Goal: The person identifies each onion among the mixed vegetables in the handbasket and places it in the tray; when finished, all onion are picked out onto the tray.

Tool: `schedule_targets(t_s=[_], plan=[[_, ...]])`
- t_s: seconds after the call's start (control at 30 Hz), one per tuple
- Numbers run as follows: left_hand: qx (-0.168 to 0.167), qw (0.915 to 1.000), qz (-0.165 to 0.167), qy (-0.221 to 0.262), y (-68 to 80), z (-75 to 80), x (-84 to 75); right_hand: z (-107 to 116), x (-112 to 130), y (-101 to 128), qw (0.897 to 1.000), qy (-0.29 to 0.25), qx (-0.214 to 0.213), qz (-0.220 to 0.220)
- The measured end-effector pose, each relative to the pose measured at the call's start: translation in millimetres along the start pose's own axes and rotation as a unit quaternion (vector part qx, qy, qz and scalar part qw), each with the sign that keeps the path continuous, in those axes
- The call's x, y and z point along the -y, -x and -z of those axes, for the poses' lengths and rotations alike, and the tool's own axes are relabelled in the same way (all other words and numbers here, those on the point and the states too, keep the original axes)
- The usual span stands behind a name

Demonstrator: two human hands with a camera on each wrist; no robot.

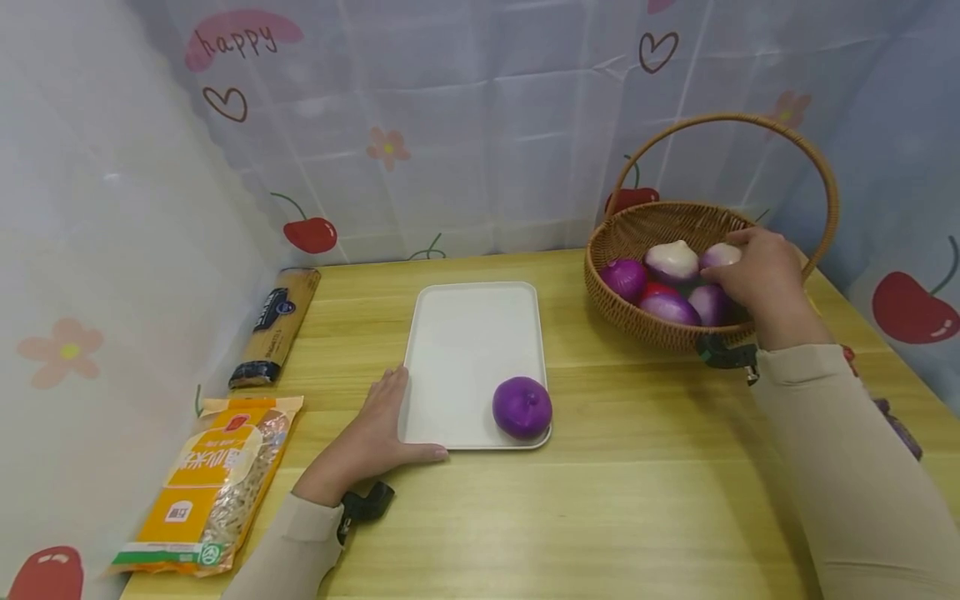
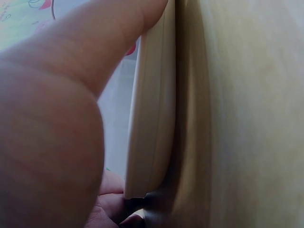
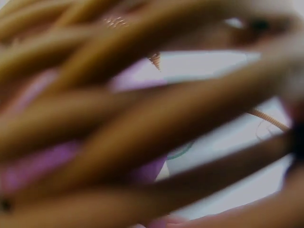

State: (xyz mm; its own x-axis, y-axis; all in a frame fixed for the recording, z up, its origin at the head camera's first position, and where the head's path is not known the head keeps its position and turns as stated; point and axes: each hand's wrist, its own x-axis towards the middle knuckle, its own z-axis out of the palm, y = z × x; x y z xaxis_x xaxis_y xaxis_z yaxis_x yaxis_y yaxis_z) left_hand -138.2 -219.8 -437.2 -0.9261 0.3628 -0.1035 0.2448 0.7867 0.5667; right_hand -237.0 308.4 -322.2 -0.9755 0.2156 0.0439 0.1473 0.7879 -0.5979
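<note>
My left hand [image 1: 375, 437] rests at the near-left corner of a white tray [image 1: 472, 333], its thumb along the near edge and its fingers along the left side. In the left wrist view the thumb lies at the rim of the tray [image 2: 154, 109]. A purple onion [image 1: 522, 408] sits in the tray's near-right corner. Inside the wicker basket [image 1: 637, 321], my right hand [image 1: 768, 271] has its thumb and fingers around a white-and-purple onion [image 1: 720, 255]. Beside it lie several more onions [image 1: 672, 262]. Blurred basket weave [image 3: 142, 128] covers most of the right wrist view.
At the left lie a pack of spaghetti [image 1: 276, 325] and an orange-and-clear food bag [image 1: 210, 483]. The basket's tall handle [image 1: 731, 118] arches above the right hand. Something red [image 1: 658, 289] shows among the onions. A dark purplish thing [image 1: 897, 429] lies beyond the right forearm.
</note>
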Motion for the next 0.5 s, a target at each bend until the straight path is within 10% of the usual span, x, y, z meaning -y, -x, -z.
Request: schedule_targets(t_s=[0.5], plan=[[-0.002, 1.0000, -0.005, 0.003, 0.2, -1.1, 0.2, -4.7, -2.0, -0.7, 1.000, 0.011, -0.011, 0.005]])
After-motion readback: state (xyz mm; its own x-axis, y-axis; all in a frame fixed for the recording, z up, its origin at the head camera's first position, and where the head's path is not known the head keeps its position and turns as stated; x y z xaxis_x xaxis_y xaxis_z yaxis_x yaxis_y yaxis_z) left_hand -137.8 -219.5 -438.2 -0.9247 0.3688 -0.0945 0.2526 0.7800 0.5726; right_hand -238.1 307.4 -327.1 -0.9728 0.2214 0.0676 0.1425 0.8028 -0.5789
